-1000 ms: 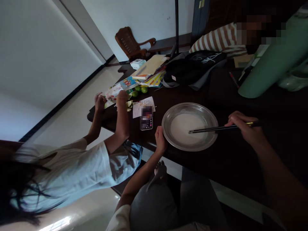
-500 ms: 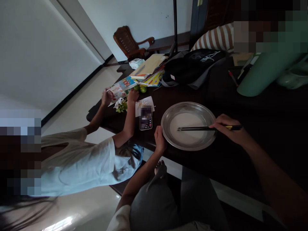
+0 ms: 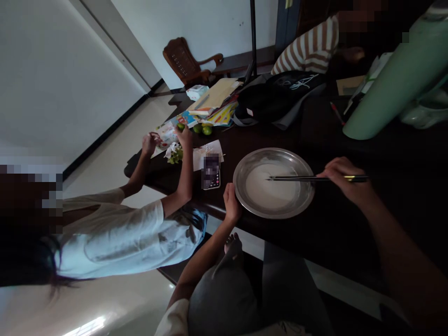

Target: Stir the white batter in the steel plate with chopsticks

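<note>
A round metal plate (image 3: 304, 203) holding a thin white batter sits on the dark table (image 3: 350, 224). My left hand (image 3: 231, 203) is closed on the plate's near-left rim. My right hand (image 3: 346, 179) is closed on a pair of dark chopsticks (image 3: 297, 178). Their tips reach over the white batter near the plate's middle. A phone (image 3: 211, 172) lies just left of the plate.
To my left a person in a white shirt (image 3: 119, 238) handles green limes (image 3: 203, 129) and papers. Books (image 3: 213, 105), a black bag (image 3: 276, 100) and a green cylinder (image 3: 392, 79) crowd the far table. Someone in stripes (image 3: 308, 49) sits beyond.
My right hand drew the chopsticks back to the right across the batter after pushing them left. The person on the left picked up a lime.
</note>
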### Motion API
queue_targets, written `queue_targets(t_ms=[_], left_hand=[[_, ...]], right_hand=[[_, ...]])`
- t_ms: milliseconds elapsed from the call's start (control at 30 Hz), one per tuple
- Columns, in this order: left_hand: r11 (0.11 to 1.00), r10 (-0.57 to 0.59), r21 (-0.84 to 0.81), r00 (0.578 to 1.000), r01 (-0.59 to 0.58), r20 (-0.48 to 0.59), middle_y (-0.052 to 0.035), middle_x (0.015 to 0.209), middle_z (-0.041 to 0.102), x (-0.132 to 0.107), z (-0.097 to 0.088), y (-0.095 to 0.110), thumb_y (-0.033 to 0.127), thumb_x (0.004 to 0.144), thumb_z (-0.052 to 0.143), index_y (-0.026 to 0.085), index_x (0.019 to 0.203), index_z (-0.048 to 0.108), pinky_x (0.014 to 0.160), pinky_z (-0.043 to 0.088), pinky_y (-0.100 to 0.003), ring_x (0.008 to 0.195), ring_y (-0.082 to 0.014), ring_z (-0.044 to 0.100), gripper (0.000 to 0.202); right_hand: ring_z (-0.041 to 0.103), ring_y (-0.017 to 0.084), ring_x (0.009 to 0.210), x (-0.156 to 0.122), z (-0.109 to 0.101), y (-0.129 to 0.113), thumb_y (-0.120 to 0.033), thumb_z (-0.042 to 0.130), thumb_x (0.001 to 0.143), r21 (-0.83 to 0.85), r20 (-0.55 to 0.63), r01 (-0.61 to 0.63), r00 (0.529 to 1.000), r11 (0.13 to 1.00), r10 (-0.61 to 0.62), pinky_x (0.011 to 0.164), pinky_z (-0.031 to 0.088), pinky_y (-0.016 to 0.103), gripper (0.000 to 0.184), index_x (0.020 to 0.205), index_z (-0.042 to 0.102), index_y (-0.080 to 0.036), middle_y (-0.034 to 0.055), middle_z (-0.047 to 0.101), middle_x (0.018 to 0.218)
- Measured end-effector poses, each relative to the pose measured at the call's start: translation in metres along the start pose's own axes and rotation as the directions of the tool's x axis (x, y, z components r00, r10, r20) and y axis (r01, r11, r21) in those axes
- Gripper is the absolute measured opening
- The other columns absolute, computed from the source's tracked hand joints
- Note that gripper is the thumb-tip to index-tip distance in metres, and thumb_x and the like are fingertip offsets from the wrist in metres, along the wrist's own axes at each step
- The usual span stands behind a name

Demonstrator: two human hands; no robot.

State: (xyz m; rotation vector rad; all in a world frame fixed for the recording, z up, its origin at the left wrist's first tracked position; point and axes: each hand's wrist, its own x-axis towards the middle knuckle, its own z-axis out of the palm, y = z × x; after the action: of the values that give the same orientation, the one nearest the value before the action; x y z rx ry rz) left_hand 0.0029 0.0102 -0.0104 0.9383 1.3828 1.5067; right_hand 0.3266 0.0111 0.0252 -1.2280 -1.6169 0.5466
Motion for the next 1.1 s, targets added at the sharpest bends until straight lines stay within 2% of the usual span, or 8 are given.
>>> queue_targets(t_ms=[67,233,433,633,700,833,1000,1100], left_hand=[[1.0,0.003,0.006,1.0,-0.003,0.007,0.0048,0.065,0.035,0.0,0.0,0.001,0.057,0.096,0.064,0.021,0.061,0.041,0.063,0.036,-0.025,0.065,-0.0125,0.032,0.055],[0.999,0.024,0.037,1.0,-0.023,-0.005,0.0044,0.066,0.036,0.0,0.002,0.004,0.056,0.096,0.064,0.021,0.061,0.041,0.064,0.037,-0.024,0.066,-0.0126,0.033,0.055],[0.999,-0.035,-0.016,0.999,0.035,-0.031,0.0045,0.067,0.037,0.0,0.004,0.006,0.051,0.097,0.066,0.021,0.061,0.043,0.066,0.038,-0.024,0.067,-0.0124,0.034,0.052],[0.998,-0.059,-0.031,0.998,0.058,-0.024,0.0048,0.067,0.035,0.002,0.002,0.001,0.048,0.098,0.066,0.021,0.062,0.043,0.067,0.038,-0.025,0.067,-0.0127,0.034,0.051],[0.998,-0.06,-0.03,0.998,0.06,-0.019,0.0048,0.067,0.034,0.003,0.002,-0.001,0.048,0.098,0.065,0.021,0.062,0.043,0.067,0.037,-0.025,0.067,-0.0128,0.034,0.05],[0.998,-0.063,-0.026,0.998,0.062,-0.029,0.0048,0.068,0.035,0.003,0.002,-0.002,0.049,0.098,0.064,0.021,0.062,0.043,0.066,0.037,-0.024,0.067,-0.0128,0.034,0.05],[0.998,-0.061,-0.03,0.998,0.06,-0.025,0.0048,0.067,0.035,0.002,0.001,-0.002,0.052,0.095,0.066,0.022,0.063,0.043,0.066,0.038,-0.025,0.066,-0.0129,0.034,0.05],[0.998,-0.061,-0.017,0.998,0.06,-0.035,0.0045,0.067,0.035,0.002,0.001,-0.002,0.053,0.096,0.066,0.022,0.063,0.043,0.068,0.039,-0.025,0.068,-0.0134,0.036,0.051]], right_hand=[[0.058,0.022,0.078,0.0,-0.005,0.002,-0.055,0.059,0.099,0.028,-0.028,0.007,1.0,1.0,-0.007,0.078,0.045,0.04,0.046,0.067,0.078,-0.029,0.0036,0.064,0.072],[0.06,0.022,0.079,0.0,0.004,-0.001,-0.054,0.065,0.096,0.037,0.145,0.048,0.988,0.998,-0.053,0.079,0.046,0.04,0.037,0.075,0.081,-0.029,0.0033,0.068,0.075],[0.058,0.022,0.08,0.001,-0.005,0.001,-0.05,0.061,0.099,-0.006,-0.046,-0.008,0.999,1.0,0.008,0.079,0.045,0.04,0.042,0.068,0.077,-0.028,0.0035,0.065,0.074],[0.059,0.022,0.081,0.001,0.005,-0.002,-0.05,0.064,0.097,0.001,0.123,0.032,0.992,0.999,-0.032,0.08,0.046,0.04,0.035,0.075,0.081,-0.029,0.004,0.068,0.077],[0.059,0.022,0.082,0.001,0.005,-0.002,-0.049,0.066,0.096,-0.035,0.089,0.027,0.996,0.999,-0.024,0.081,0.046,0.04,0.032,0.077,0.081,-0.029,0.0037,0.068,0.078],[0.058,0.022,0.083,0.003,-0.004,-0.004,-0.054,0.06,0.098,-0.022,-0.05,-0.022,0.999,1.0,0.021,0.083,0.046,0.042,0.046,0.063,0.074,-0.027,0.0044,0.065,0.076],[0.06,0.023,0.085,0.002,0.003,-0.008,-0.058,0.062,0.095,-0.013,0.11,-0.011,0.994,1.0,0.012,0.084,0.048,0.042,0.043,0.069,0.078,-0.028,0.0051,0.069,0.079],[0.06,0.023,0.084,0.002,0.005,-0.005,-0.05,0.064,0.096,-0.054,0.077,0.019,0.997,0.998,-0.014,0.083,0.047,0.042,0.034,0.075,0.081,-0.029,0.0047,0.069,0.08]])
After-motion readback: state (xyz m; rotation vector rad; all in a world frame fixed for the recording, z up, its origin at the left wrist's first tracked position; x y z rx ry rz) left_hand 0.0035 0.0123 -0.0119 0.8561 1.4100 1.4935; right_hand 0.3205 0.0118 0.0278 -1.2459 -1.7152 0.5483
